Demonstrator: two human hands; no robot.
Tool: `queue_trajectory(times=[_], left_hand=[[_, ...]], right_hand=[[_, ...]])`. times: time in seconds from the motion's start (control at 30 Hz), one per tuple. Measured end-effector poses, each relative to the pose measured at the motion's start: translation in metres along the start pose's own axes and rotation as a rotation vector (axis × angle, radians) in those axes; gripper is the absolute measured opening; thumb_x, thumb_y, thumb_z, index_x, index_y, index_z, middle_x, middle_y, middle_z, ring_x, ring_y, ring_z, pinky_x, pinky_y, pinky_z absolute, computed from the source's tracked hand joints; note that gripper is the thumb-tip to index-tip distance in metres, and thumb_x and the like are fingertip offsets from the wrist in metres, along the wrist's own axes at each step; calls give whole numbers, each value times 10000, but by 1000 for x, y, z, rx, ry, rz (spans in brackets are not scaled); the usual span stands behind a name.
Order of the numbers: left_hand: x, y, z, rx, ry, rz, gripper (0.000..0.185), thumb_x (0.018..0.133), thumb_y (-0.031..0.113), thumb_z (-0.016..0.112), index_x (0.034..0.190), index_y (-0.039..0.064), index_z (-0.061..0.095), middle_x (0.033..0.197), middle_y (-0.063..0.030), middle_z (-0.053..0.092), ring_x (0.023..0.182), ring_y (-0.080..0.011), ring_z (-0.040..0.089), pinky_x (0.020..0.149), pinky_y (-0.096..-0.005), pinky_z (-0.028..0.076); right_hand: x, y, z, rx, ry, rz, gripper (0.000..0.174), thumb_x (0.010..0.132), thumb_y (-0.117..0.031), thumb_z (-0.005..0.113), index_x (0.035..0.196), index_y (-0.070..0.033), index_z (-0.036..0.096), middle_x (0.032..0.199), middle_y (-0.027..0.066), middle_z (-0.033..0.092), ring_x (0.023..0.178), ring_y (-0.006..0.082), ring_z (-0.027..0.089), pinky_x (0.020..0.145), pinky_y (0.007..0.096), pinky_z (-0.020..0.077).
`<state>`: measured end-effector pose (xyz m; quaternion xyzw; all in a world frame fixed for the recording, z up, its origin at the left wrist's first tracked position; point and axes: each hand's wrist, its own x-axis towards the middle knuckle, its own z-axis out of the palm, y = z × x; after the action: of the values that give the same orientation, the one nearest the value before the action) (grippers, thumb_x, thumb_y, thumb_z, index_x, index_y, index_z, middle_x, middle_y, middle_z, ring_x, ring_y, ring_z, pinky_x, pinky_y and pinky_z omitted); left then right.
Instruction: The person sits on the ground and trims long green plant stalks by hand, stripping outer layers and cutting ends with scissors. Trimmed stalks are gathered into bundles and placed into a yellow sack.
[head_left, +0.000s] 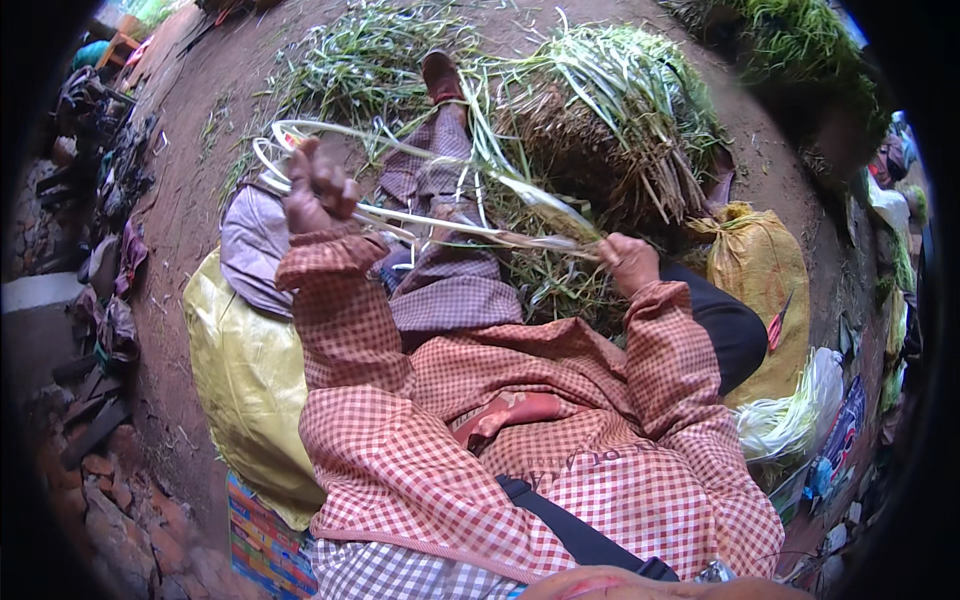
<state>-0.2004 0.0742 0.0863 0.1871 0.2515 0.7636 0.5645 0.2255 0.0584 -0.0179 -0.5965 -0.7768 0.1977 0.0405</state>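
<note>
My right hand (628, 261) grips the root ends of some long pale plant stalks (547, 206) at centre right. Long whitish strands (427, 219) run from it across my lap to my left hand (319, 187), which is raised at the upper left with its fingers curled around them. The strands loop beyond that hand. Under them lies my outstretched leg in checked cloth (450, 292), with a dark shoe (441, 75) at its end. A large bundle of green stalks with brown roots (607, 135) lies just past my right hand.
Loose green stalks (360, 67) are strewn on the earth floor beyond the foot. A yellow sack (247, 390) lies at left and a tied ochre sack (750, 277) at right, with red-handled scissors (778, 326) on it. White strips (780, 420) lie nearby. Broken bricks (127, 525) line the lower left.
</note>
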Motion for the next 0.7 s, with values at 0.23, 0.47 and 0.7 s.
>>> queue_trajectory(times=[0.23,0.47,0.7], left_hand=[[-14,-9,14,-75,-10,76,315,948,332,459,1091,61,530,553,51,314,422,-58,246,346,-218,212],[-33,-41,11,-116,-13,-4,382,935,378,463,1157,69,493,711,-27,517,551,-120,491,518,-316,486],[-77,-96,27,-77,-201,-272,363,907,300,538,1186,75,482,979,-86,606,645,-158,584,576,-373,568]], right_hand=[[18,-62,-39,129,287,-444,261,874,-208,531,1094,-77,586,1111,117,568,1013,274,564,828,369,479],[-28,-145,-16,888,-211,-312,266,924,-249,524,1049,-18,566,721,114,553,657,217,570,617,331,456],[-12,-131,9,709,-183,-415,277,934,-306,468,952,-55,584,771,137,594,696,250,604,611,355,470]])
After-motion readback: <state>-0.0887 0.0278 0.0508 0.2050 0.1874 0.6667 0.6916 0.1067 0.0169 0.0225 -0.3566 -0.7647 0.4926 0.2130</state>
